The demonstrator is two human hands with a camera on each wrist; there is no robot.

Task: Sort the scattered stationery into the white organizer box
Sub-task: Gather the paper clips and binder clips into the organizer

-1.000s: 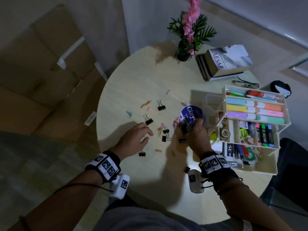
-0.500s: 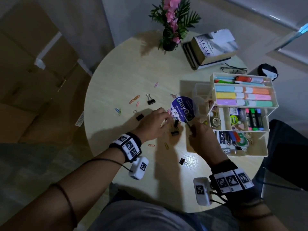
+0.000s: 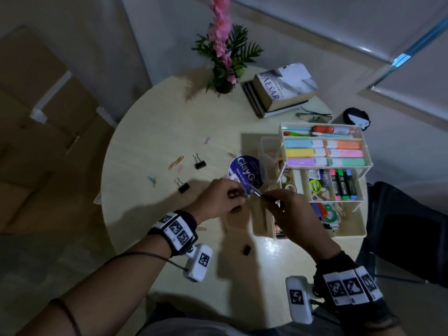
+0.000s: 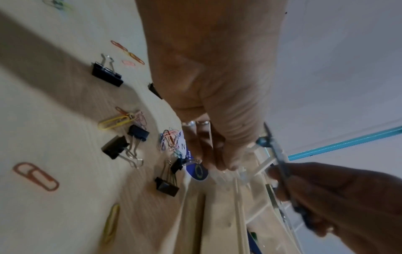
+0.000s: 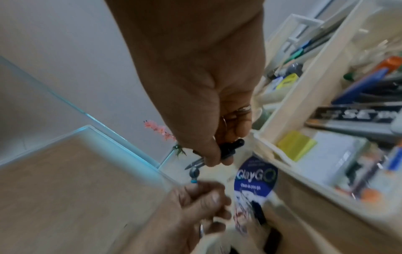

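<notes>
Round table first: white organizer box sits at its right edge, upper tier stocked with pastel sticky-note blocks, middle cells with markers and tape, lower tray with more pens. Round blue ClayGo sticker lies on the table just left of the box. Loose items left on the table: black binder clips, coloured paper clips, spread to the left of both hands. Right hand holds a small pen-like tool, dark barrel with a metal tip; thumb and fingers curled round the barrel, firm pinch. Left hand is just beside it, fingers curled at a small blue-ended bit under the tool's tip; can't tell whether that bit is part of the tool or a separate cap, wrist views too blurred. Key relation: the tool is above the table between the two hands, long axis running from the right hand's grip up and left toward the ClayGo sticker, tip pointing away from the box. Box lies to the right of the right hand, very near, so the right hand is the nearer one for the drop. My read: tool needs turning roughly parallel to the pen cells before going in, else it lands crosswise. Risk: the small blue-ended bit drops among the clips.
</notes>
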